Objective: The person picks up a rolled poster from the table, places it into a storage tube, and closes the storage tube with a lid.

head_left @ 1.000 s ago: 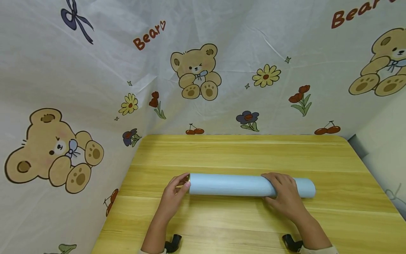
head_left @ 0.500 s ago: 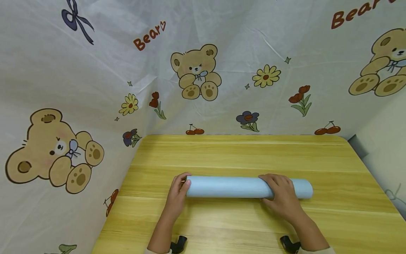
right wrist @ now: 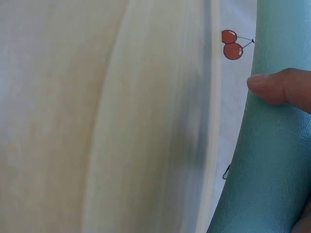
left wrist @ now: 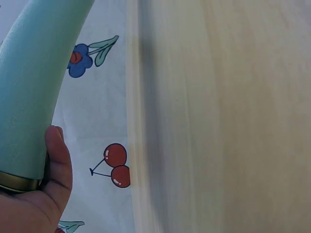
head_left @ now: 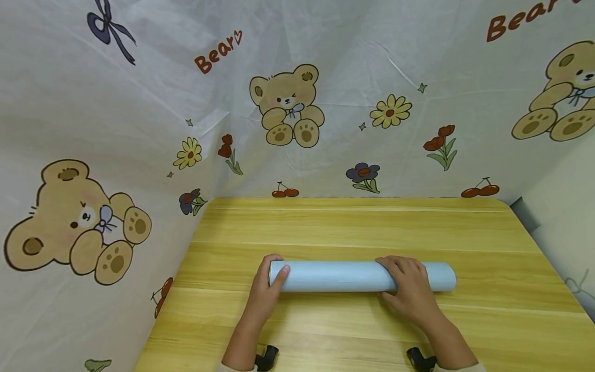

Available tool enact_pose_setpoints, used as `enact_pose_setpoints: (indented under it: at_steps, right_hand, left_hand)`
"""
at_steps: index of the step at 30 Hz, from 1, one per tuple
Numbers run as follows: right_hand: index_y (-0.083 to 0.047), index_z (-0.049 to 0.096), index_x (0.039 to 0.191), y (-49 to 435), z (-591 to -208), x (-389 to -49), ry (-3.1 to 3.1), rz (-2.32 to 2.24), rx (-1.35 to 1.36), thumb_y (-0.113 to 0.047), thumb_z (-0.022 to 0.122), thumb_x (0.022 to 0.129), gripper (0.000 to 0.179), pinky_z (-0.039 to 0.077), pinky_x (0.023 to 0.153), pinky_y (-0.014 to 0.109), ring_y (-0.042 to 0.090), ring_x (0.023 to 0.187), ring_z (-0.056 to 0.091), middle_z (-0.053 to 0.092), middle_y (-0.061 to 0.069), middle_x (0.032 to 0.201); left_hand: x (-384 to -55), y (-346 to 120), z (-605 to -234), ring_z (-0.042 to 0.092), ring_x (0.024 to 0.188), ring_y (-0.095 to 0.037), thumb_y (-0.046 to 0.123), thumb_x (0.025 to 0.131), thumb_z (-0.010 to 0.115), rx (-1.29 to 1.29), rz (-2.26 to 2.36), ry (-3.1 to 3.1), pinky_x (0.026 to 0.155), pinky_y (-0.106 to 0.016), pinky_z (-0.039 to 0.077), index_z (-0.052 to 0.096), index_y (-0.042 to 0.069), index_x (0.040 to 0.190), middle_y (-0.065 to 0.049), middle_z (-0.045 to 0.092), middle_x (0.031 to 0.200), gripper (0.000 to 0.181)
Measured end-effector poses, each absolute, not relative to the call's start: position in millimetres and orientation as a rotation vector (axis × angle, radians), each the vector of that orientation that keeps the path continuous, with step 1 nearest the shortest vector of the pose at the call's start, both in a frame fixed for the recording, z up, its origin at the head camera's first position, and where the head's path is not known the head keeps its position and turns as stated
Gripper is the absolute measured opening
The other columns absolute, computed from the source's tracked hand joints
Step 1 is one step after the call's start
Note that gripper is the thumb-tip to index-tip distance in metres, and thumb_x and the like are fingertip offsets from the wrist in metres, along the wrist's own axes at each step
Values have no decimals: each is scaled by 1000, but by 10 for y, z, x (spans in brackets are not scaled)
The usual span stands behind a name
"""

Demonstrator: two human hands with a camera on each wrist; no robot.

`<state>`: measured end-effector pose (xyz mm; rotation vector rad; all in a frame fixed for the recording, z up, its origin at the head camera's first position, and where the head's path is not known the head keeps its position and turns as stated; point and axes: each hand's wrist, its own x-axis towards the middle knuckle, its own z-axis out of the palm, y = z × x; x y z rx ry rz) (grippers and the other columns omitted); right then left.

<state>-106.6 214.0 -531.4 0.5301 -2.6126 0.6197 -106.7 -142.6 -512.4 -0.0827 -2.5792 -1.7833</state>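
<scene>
A long light blue tube [head_left: 330,276] lies crosswise in front of me in the head view, over the wooden table. Its left end is gripped by my left hand [head_left: 264,292], thumb on the near side and fingers around the far side. Right of its middle, my right hand [head_left: 410,290] holds it from above, leaving the right end uncovered. In the left wrist view a gold-coloured rim [left wrist: 19,182] shows at the tube's end beside the left hand. The right wrist view has a thumb [right wrist: 279,87] pressed on the tube's textured surface. Whether the tube touches the table I cannot tell.
The wood-grain table [head_left: 353,227] reaches back to a cloth curtain [head_left: 334,124] printed with bears and flowers, which also hangs along the left side. Black wrist-mounted pieces [head_left: 267,358] sit by both wrists. A pale wall stands at the right.
The tube has shifted slightly left and nearer to me with both hands. My left hand has moved from touching the gold-rimmed end to wrapping its thumb and fingers over the tube's end.
</scene>
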Motion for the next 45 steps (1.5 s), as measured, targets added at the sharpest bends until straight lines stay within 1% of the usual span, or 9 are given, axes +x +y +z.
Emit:
enact_pose_setpoints:
  at_steps: [3,7,18,25,29,32,36,40,45]
  right_hand:
    - [-15,62,130,2126,-5318,-1063,-2618,611,525,-11,98,54,85,33,102,59,38,114,55,63,12,122]
    - [-16,62,131,2106,-5329,-1060,-2626,602,518,-11,98,54,85,33,102,58,38,114,55,63,12,122]
    - [-17,62,131,2072,-5348,-1059,-2621,590,516,-11,97,55,84,32,102,58,38,113,55,62,11,122]
    - [-17,61,132,2065,-5366,-1069,-2624,578,517,-12,99,54,86,32,102,58,38,114,55,62,12,122]
    - [-17,61,133,2071,-5374,-1069,-2633,587,516,-14,99,55,86,32,103,58,37,115,54,62,11,123]
    - [-17,60,134,2087,-5376,-1067,-2638,599,516,-15,99,56,88,31,104,58,37,116,54,62,10,124]
    - [-17,58,139,2119,-5363,-1072,-2640,614,546,-19,99,58,91,31,105,59,37,117,53,61,10,126]
    - [-16,56,142,2151,-5351,-1078,-2643,645,570,-29,98,61,91,29,108,61,34,120,53,60,9,128]
    - [-15,56,142,2187,-5329,-1080,-2646,678,549,-37,93,67,87,29,109,67,35,121,54,60,10,130]
  left_hand:
    - [-1068,-1414,-5136,55,96,-22,43,104,53,-89,-1778,-2545,80,-37,48,52,21,128,-7,57,122,32]
    - [-1069,-1405,-5147,55,94,-20,39,106,51,-107,-1785,-2503,80,-35,48,52,11,128,-6,57,119,36]
    - [-1059,-1397,-5200,48,121,-26,39,108,46,-82,-1823,-2477,101,-49,39,47,8,129,-10,52,132,38]
    - [-1053,-1384,-5206,50,104,-25,40,108,44,-40,-1893,-2438,93,-41,41,46,14,127,-9,51,120,32]
    - [-1057,-1397,-5198,49,115,-27,42,108,44,-31,-1867,-2470,97,-45,40,46,15,129,-13,51,131,35]
    - [-1075,-1412,-5191,52,111,-26,40,106,49,-18,-1880,-2482,93,-42,44,42,12,132,-15,52,128,39]
    - [-1101,-1442,-5180,53,95,-21,36,103,59,46,-1952,-2453,80,-32,48,40,13,131,-13,54,118,41]
    - [-1125,-1478,-5186,52,99,-21,37,100,64,96,-1971,-2443,78,-31,49,42,14,131,-10,53,123,44]
    - [-1142,-1521,-5192,48,118,-25,45,97,66,165,-1952,-2441,90,-35,48,46,13,140,-8,46,137,58]
